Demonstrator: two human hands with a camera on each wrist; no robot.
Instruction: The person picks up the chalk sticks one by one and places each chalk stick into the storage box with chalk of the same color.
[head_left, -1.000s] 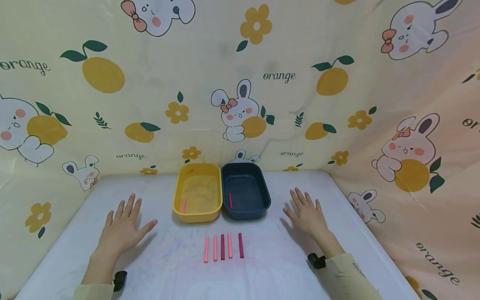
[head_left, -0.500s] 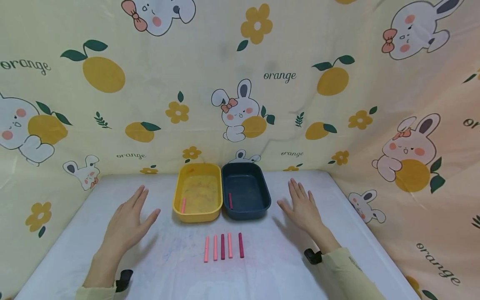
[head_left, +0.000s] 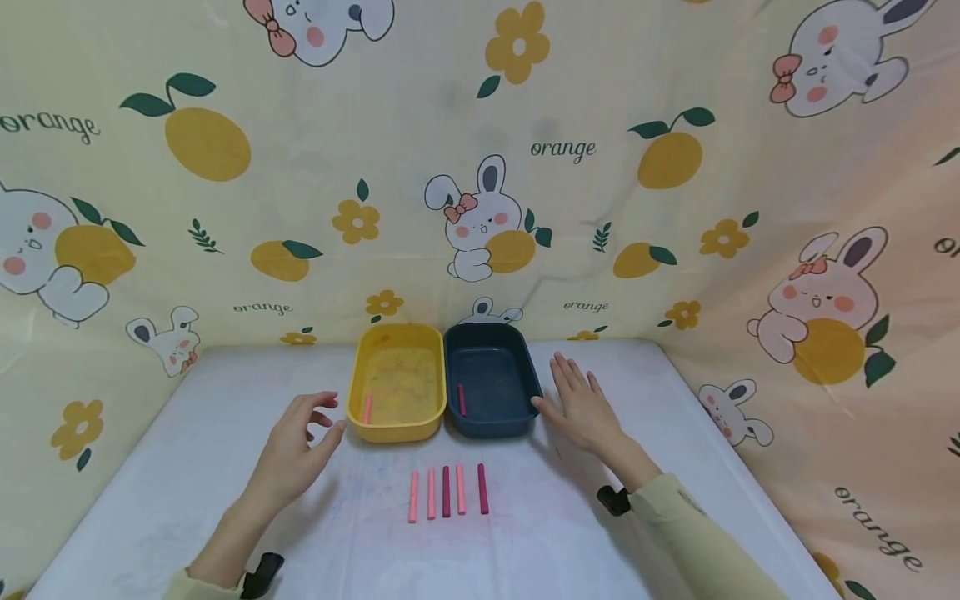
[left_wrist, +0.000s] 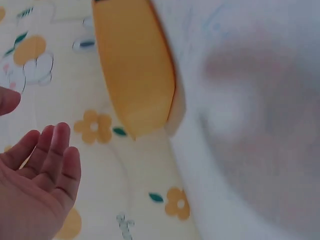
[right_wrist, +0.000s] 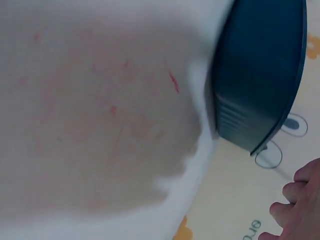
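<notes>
My left hand (head_left: 296,450) hovers just left of the yellow box (head_left: 397,433), fingers loosely bent and holding nothing. Beside the dark blue box (head_left: 491,428), my right hand (head_left: 588,417) has straight fingers; its thumb is close to the box's right rim, and whether it touches I cannot tell. A light pink crayon-like stick (head_left: 367,409) lies in the yellow box. The blue box contains a dark pink stick (head_left: 462,400). In front of the boxes runs a row of several sticks, light pink (head_left: 431,493) and dark red (head_left: 446,492). The left wrist view shows the yellow box's wall (left_wrist: 137,65).
A white cloth (head_left: 360,550) with faint coloured smudges covers the table. Behind it and along the sides hangs a cream curtain (head_left: 420,108) printed with rabbits and oranges. The two boxes stand side by side near the table's back edge.
Both hands have moved inward toward the boxes, the left one farther. The left hand's fingers have gone from spread to loosely bent. Boxes and sticks have stayed in place.
</notes>
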